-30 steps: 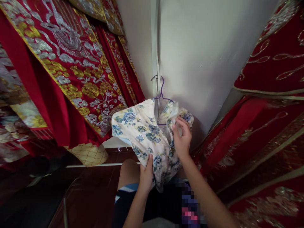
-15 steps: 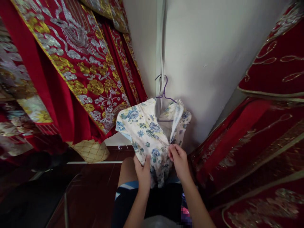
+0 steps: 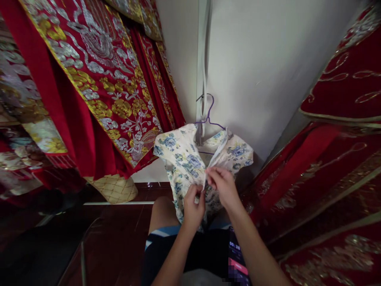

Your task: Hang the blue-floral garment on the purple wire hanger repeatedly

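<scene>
A white shirt with blue flowers [image 3: 190, 159] hangs on a purple hanger [image 3: 210, 109] in front of me, its neckline open in a V. My left hand [image 3: 194, 202] pinches the shirt's front edge low on the opening. Just above and to the right, my right hand [image 3: 220, 182] has its fingers closed on the front edge at the bottom of the V. Whether there is a button or other fastener between the fingers is too small to tell. The lower part of the shirt falls behind my hands, over my lap.
The hanger hooks onto a pale strap [image 3: 204, 59] along the white wall [image 3: 253, 71]. Red embroidered cloth [image 3: 110, 83] hangs at the left, and more red cloth [image 3: 336, 167] stands at the right. A phone [image 3: 238, 258] lies on my lap. Dark red tiles [image 3: 119, 238] cover the floor.
My left hand has left the shirt's side and moved right to the front edge. My right hand has shifted slightly up. The shirt and hanger have swung a little to the right.
</scene>
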A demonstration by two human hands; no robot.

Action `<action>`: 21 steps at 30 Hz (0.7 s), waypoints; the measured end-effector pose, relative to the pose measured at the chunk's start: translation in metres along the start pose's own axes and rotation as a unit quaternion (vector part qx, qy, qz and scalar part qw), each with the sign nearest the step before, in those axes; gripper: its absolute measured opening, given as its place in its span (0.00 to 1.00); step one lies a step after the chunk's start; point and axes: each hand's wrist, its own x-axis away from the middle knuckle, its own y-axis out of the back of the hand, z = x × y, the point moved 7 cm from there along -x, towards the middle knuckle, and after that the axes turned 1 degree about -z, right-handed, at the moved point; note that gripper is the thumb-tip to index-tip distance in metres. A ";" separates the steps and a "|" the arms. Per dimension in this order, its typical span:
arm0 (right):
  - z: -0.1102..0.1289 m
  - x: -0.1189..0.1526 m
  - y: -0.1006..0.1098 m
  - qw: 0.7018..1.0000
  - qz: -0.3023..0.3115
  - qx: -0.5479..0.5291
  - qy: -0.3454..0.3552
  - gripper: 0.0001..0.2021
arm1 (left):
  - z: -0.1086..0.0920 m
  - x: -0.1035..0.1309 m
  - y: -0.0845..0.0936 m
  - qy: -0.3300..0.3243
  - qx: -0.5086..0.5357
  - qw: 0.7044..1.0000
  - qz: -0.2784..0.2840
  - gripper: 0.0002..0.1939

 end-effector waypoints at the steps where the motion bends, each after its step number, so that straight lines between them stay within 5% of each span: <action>1: 0.012 -0.015 0.001 0.999 -0.017 -0.003 0.029 0.13 | 0.003 0.003 -0.003 0.006 -0.004 1.000 0.008 0.08; 6: 0.065 -0.083 -0.006 0.988 -0.060 0.006 0.142 0.12 | 0.021 0.024 -0.027 0.051 -0.010 0.997 0.064 0.10; 10: 0.087 -0.089 -0.005 0.982 -0.065 0.009 0.178 0.12 | 0.021 0.023 -0.037 0.060 0.001 0.990 0.131 0.08; 13: 0.086 -0.076 0.000 0.984 -0.048 0.031 0.166 0.11 | -0.001 -0.015 -0.019 0.019 0.008 0.993 0.116 0.05; 17: 0.078 -0.059 0.003 0.987 -0.031 0.045 0.153 0.08 | -0.052 -0.100 0.018 -0.102 0.010 0.994 0.033 0.18; 21: 0.084 -0.052 -0.002 0.978 -0.006 0.081 0.194 0.08 | -0.088 -0.164 0.018 -0.199 -0.068 0.973 0.095 0.16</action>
